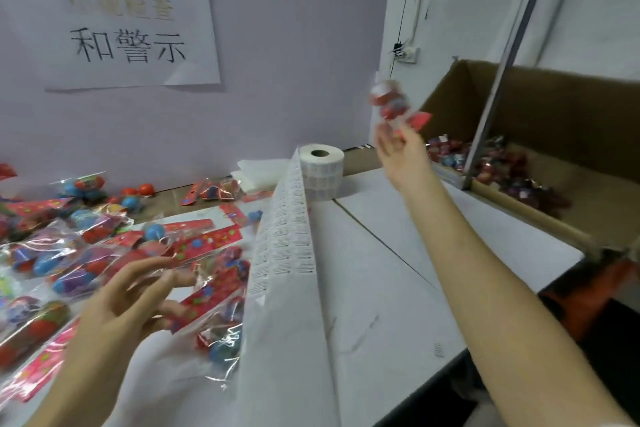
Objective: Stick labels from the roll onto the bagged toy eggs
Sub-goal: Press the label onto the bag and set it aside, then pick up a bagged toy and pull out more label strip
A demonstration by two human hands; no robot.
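While left hand (128,302) overlies pile (86,253), bag (391,104) (blurred) at right hand (401,152)

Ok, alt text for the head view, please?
The right hand is raised with a blurred egg bag at its fingertips, beside the box. The left hand is spread open over the pile of bags; a label strip trails from the roll.

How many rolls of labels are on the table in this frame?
1. The label roll stands at the back of the table near the wall, its unrolled strip running forward. Others may be hidden under the bagged eggs.
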